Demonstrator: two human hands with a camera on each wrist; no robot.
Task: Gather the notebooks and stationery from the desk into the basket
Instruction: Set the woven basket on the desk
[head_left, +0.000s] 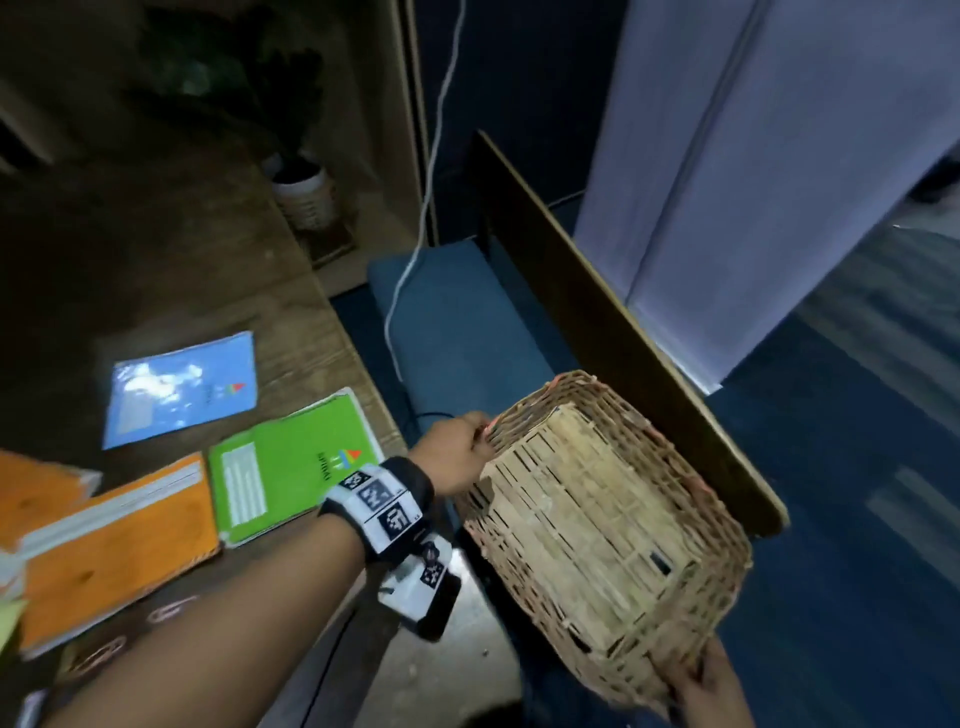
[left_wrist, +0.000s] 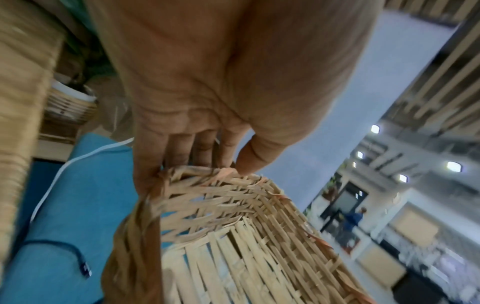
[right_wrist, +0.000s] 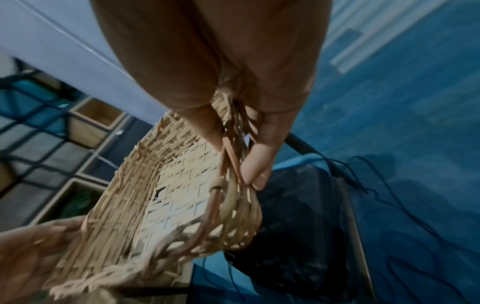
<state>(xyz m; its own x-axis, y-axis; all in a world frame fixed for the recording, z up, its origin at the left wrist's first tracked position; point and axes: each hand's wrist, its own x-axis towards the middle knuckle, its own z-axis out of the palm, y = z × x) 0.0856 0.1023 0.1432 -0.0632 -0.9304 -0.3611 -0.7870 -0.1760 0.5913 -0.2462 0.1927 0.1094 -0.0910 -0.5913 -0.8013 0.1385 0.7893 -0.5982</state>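
An empty woven bamboo basket (head_left: 597, 525) hangs in the air to the right of the desk, held by both hands. My left hand (head_left: 457, 457) grips its far rim (left_wrist: 207, 174), fingers outside and thumb over the edge. My right hand (head_left: 701, 686) pinches the near rim (right_wrist: 233, 156) between thumb and fingers. On the wooden desk (head_left: 291, 312) lie a blue notebook (head_left: 182, 389), a green notebook (head_left: 291, 467), an orange notebook (head_left: 114, 551) and another orange one (head_left: 36, 488) at the left edge. Paper clips (head_left: 166, 613) lie near my forearm.
A potted plant (head_left: 306, 197) stands at the desk's back corner. A blue cushioned seat (head_left: 457, 322) with a white cable (head_left: 415, 234) lies beside the desk, a dark wooden panel (head_left: 623, 332) beyond it. Blue carpet (head_left: 857, 519) covers the floor at right.
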